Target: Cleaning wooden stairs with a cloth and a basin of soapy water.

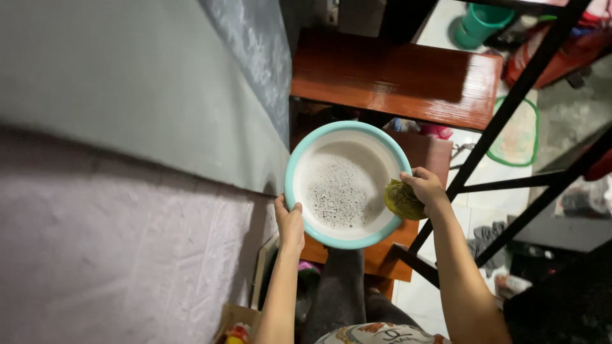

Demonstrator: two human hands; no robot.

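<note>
At frame centre we are holding a teal-rimmed white basin (347, 185), our left hand (290, 223) gripping its lower-left rim, our right hand (424, 186) closed on a green scouring pad (403, 200) against its right wall, dark specks remaining uncleaned.

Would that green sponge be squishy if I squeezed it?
Probably. The sponge looks crumpled and bent under the right hand, so it seems soft. It is pressed against the bowl, maybe wet and slippery, though I can't tell.
</note>
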